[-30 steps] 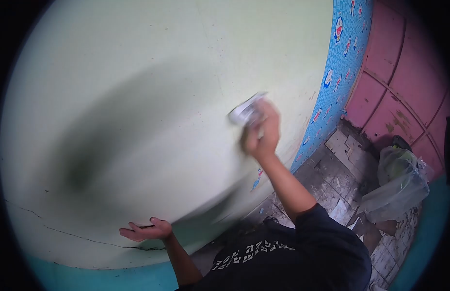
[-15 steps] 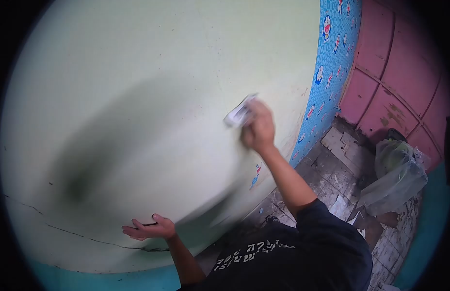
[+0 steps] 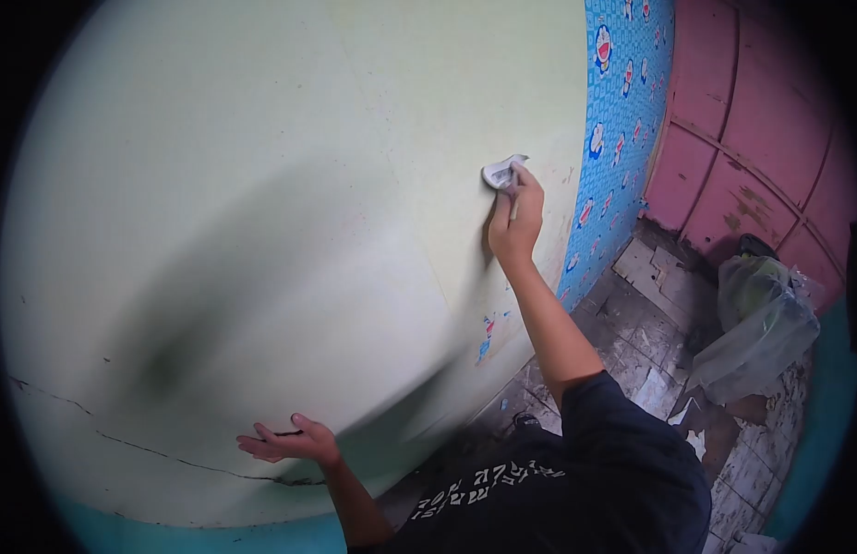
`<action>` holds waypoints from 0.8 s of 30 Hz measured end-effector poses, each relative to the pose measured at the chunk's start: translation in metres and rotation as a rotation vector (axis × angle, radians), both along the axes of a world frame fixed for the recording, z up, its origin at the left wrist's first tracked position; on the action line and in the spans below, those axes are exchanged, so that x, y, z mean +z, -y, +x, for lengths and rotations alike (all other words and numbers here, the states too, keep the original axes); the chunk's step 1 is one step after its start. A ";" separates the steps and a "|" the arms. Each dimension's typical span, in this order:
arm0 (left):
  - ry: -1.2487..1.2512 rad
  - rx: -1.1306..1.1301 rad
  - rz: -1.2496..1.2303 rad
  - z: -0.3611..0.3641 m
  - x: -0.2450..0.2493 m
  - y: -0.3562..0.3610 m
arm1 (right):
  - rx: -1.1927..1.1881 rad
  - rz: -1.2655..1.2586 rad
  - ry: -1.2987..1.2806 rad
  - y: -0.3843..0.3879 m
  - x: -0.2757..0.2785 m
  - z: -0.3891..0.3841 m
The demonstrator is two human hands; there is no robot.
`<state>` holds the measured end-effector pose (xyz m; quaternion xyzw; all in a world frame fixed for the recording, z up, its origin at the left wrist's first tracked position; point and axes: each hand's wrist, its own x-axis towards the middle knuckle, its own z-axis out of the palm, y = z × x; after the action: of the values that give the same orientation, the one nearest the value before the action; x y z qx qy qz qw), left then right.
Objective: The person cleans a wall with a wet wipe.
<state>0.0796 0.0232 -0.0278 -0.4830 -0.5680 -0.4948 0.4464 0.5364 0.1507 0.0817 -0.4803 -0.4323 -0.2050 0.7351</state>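
Note:
High on the pale green wall [image 3: 355, 120], my right hand [image 3: 518, 222] pinches a piece of sandpaper [image 3: 498, 174] against the surface. Its whitish backing with grey print faces out, and its edges curl away from the fingers. The side toward the wall is hidden. Lower down on the left, my left hand [image 3: 295, 440] holds nothing; its fingers are spread and the palm is turned up, close in front of the wall. A dark crack [image 3: 179, 459] runs along the wall near that hand.
Blue cartoon wallpaper [image 3: 618, 120] covers a strip right of the green wall, beside a pink panel [image 3: 770, 111]. A clear plastic bag [image 3: 766, 328] stands on the dirty tiled floor [image 3: 622, 319], with torn scraps around it. A wallpaper remnant [image 3: 487, 340] clings low on the wall.
My right hand has moved up and to the right along the wall with the sandpaper. My left hand stays nearly where it was, open. The view has shifted slightly.

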 end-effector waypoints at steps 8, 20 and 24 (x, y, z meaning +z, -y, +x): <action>0.082 -0.089 -0.027 0.015 0.001 0.005 | 0.026 0.087 0.500 0.011 -0.005 -0.010; 0.093 -0.162 -0.093 0.017 -0.011 0.016 | 0.033 0.015 0.395 0.014 -0.010 -0.002; 0.103 -0.197 -0.134 0.021 -0.018 0.022 | -0.006 -0.029 0.091 0.007 -0.006 0.007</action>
<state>0.1009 0.0013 -0.0456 -0.5391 -0.5717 -0.5212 0.3328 0.5430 0.1437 0.0754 -0.4825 -0.4666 -0.2226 0.7070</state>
